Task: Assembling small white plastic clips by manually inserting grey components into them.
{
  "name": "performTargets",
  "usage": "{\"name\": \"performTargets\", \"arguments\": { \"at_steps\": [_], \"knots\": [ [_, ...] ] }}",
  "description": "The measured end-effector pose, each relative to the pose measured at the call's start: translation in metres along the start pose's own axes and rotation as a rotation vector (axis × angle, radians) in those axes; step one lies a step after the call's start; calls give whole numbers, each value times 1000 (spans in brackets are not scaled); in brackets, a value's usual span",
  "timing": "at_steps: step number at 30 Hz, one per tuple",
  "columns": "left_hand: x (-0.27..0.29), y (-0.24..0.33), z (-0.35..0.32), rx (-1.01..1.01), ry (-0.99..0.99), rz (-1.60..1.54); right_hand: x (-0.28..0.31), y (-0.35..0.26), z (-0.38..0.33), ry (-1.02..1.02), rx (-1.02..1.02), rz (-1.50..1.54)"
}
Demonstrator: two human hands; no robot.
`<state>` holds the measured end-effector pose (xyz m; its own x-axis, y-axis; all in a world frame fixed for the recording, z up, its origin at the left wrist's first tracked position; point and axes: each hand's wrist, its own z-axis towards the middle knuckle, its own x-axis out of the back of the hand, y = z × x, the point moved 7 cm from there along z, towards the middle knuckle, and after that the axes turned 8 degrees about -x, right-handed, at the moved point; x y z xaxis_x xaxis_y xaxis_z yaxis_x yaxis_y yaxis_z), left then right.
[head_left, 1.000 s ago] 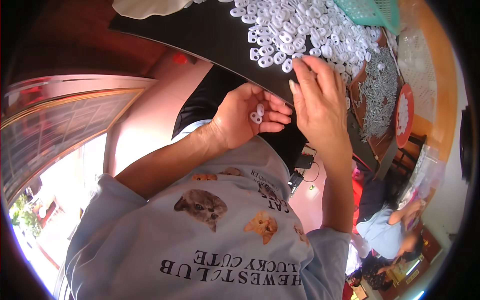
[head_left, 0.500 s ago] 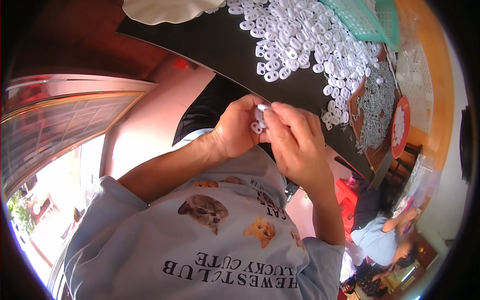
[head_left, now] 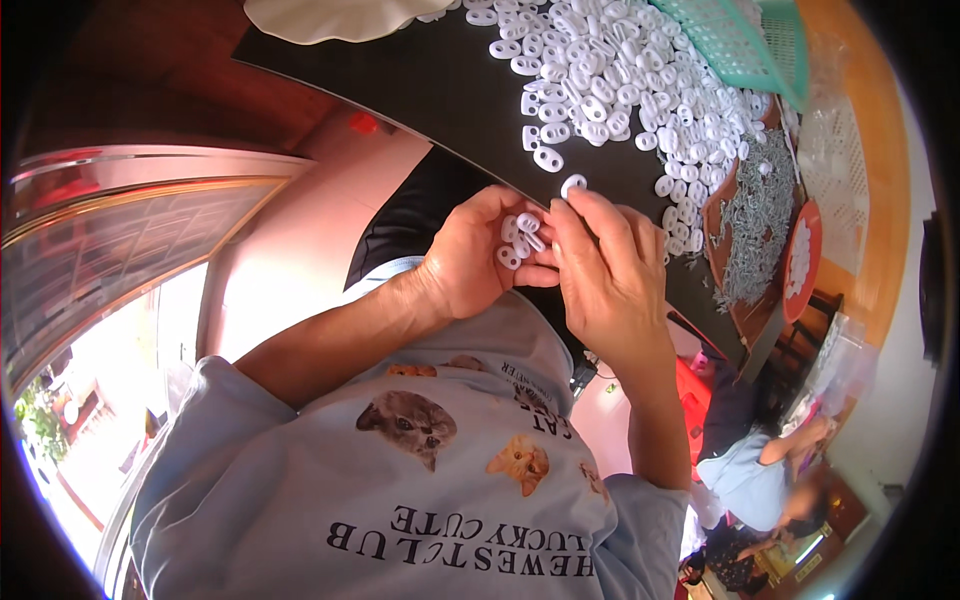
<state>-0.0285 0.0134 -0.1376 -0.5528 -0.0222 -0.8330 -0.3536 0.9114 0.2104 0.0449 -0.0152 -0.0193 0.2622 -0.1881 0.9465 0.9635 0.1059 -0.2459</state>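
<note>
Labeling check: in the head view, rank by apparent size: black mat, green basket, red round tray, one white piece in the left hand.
1. Black mat
2. Green basket, cut off by the frame edge
3. Red round tray
4. White piece in the left hand

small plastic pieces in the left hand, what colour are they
White, seen best in the head view: small plastic pieces in the left hand.

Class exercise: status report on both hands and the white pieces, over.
Left hand cupping several small white plastic pieces. Right hand pinching one at its fingertips. Loose pile on black table just beyond. Nothing between.

Bright window (head_left: 70, 420), pink floor (head_left: 300, 250), orange wall (head_left: 880, 170)
</note>
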Motion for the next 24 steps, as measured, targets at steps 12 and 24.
{"name": "performTargets", "arguments": {
  "at_steps": [12, 24],
  "knots": [
    [7, -2, 4, -21, -13, -55, -2, -1, 16, 38, 24, 93],
    [11, -7, 7, 70, -49, 62, 16, 35, 29, 96, -77, -95]
  ]
}}
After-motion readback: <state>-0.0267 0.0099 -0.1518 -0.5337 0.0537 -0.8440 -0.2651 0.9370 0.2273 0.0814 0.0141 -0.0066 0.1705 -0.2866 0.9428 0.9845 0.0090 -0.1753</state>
